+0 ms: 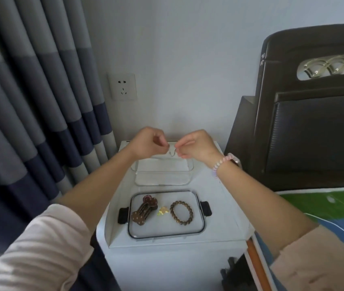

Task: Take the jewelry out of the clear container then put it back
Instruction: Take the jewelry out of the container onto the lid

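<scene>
1. Hands meet at the centre of the frame, above the far edge of the clear container (163, 172). The left hand (148, 141) and the right hand (196, 147) each pinch one end of a thin chain (172, 153) between thumb and fingertips, so both grips are clenched on it.
2. The chain hangs in a small V between the two hands (it is fine and pale, hard to make out against the wall), its low point just over the container's back rim.
3. The clear container sits on the white bench (219, 229), open at the top, with what looks like a white lining at its bottom; no other jewelry shows inside it.
4. Its lid (167, 214), a clear tray with dark latches at both ends, lies on the bench just below the container in the frame.
5. On the lid lie a brown hair clip (143, 211) at the left, a small yellow charm (163, 211) in the middle, and a brown bead bracelet (181, 213) at the right, each apart from the others.
6. A pink bead bracelet (219, 165) circles the right wrist.
7. Striped grey and blue curtains (30, 101) fill the left of the frame, a wall socket (122, 86) sits at upper centre, and a dark headboard (314, 106) stands at the right.
</scene>
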